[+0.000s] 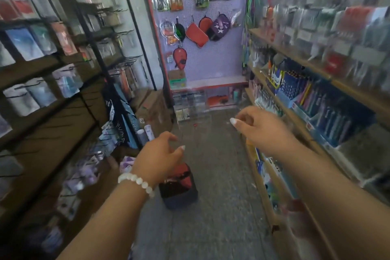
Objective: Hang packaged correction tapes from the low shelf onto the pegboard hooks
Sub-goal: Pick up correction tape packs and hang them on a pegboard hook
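Note:
I stand in a narrow shop aisle. My left hand (159, 154), with a white bead bracelet on its wrist, hangs over the floor with fingers loosely curled and nothing in them. My right hand (256, 126) is held further forward and higher, fingers also loosely curled and empty. A lilac pegboard (213, 57) with pouches and packets on hooks stands at the aisle's far end. A dark rack with black hooks (52, 112) and hanging packets fills the left side. The view is blurred, and I cannot pick out any correction tape packets.
Wooden shelves (299, 116) with pens and packaged goods run along the right. A red and black bag (179, 186) lies on the grey floor under my left hand. Cardboard boxes (152, 105) sit at the left foot of the pegboard, clear bins (190, 101) below it.

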`<action>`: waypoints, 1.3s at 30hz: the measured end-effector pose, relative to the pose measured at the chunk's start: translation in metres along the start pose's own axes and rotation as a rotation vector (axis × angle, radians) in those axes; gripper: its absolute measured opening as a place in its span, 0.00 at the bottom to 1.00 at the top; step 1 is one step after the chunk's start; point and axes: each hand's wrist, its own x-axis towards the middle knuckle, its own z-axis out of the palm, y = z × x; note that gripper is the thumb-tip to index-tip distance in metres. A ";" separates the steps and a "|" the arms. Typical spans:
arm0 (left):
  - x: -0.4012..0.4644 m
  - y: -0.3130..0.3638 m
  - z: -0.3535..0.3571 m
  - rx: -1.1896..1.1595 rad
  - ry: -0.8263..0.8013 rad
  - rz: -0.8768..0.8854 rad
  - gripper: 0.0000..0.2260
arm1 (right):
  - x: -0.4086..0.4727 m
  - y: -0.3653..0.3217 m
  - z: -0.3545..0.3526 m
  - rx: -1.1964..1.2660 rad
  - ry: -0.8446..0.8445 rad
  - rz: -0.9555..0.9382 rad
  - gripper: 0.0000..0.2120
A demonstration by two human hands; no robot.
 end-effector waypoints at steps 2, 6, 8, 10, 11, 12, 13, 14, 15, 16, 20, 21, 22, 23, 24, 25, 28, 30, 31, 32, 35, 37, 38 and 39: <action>0.033 0.000 0.008 -0.013 -0.002 -0.003 0.16 | 0.031 0.009 0.007 -0.011 -0.018 0.002 0.17; 0.103 -0.006 0.025 -0.045 -0.017 0.002 0.15 | 0.099 0.024 0.023 -0.045 -0.031 -0.002 0.17; 0.142 -0.013 0.032 -0.074 0.004 -0.001 0.15 | 0.140 0.028 0.033 -0.052 -0.024 -0.019 0.17; 0.182 -0.020 0.037 -0.108 0.014 -0.008 0.15 | 0.184 0.028 0.044 -0.063 -0.029 -0.019 0.17; 0.203 -0.024 0.039 -0.125 0.014 -0.011 0.15 | 0.206 0.026 0.048 -0.071 -0.030 -0.016 0.18; 0.225 -0.028 0.040 -0.135 0.013 -0.013 0.15 | 0.228 0.025 0.053 -0.076 -0.027 -0.013 0.18; 0.247 -0.030 0.040 -0.137 0.013 -0.013 0.16 | 0.251 0.023 0.057 -0.078 -0.021 -0.017 0.18; 0.269 -0.033 0.039 -0.133 0.016 -0.011 0.16 | 0.272 0.022 0.060 -0.078 -0.018 -0.025 0.18; 0.289 -0.035 0.038 -0.129 0.021 -0.011 0.16 | 0.292 0.020 0.064 -0.080 -0.016 -0.034 0.17; 0.309 -0.037 0.037 -0.129 0.029 -0.015 0.16 | 0.311 0.019 0.066 -0.084 -0.014 -0.046 0.17; 0.374 -0.048 0.036 -0.148 0.035 -0.063 0.14 | 0.383 0.011 0.082 -0.080 -0.042 -0.075 0.16; 0.388 -0.052 0.036 -0.149 0.035 -0.077 0.14 | 0.401 0.010 0.089 -0.072 -0.049 -0.084 0.16; 0.401 -0.055 0.037 -0.150 0.037 -0.089 0.15 | 0.418 0.009 0.095 -0.064 -0.060 -0.096 0.16; 0.415 -0.059 0.038 -0.148 0.038 -0.102 0.15 | 0.437 0.008 0.104 -0.056 -0.074 -0.111 0.16; 0.428 -0.062 0.039 -0.147 0.041 -0.117 0.15 | 0.455 0.007 0.112 -0.054 -0.089 -0.129 0.16; 0.441 -0.066 0.041 -0.146 0.047 -0.136 0.15 | 0.473 0.007 0.121 -0.055 -0.106 -0.147 0.16; 0.482 -0.078 0.049 -0.148 0.088 -0.196 0.13 | 0.529 0.007 0.147 -0.033 -0.156 -0.208 0.16; 0.512 -0.088 0.056 -0.153 0.116 -0.250 0.13 | 0.569 0.007 0.166 -0.007 -0.180 -0.263 0.16; 0.527 -0.093 0.060 -0.151 0.133 -0.280 0.13 | 0.590 0.007 0.176 0.008 -0.193 -0.295 0.15; 0.543 -0.098 0.063 -0.150 0.156 -0.314 0.13 | 0.611 0.006 0.186 0.022 -0.211 -0.331 0.14; 0.585 -0.111 0.073 -0.181 0.243 -0.428 0.12 | 0.676 0.000 0.215 0.044 -0.305 -0.431 0.14; 0.609 -0.116 0.077 -0.181 0.278 -0.500 0.09 | 0.715 -0.009 0.231 0.041 -0.366 -0.488 0.15; 0.618 -0.120 0.078 -0.176 0.290 -0.541 0.08 | 0.731 -0.014 0.240 0.040 -0.395 -0.520 0.15; 0.624 -0.124 0.078 -0.170 0.299 -0.585 0.07 | 0.745 -0.021 0.250 0.049 -0.429 -0.549 0.15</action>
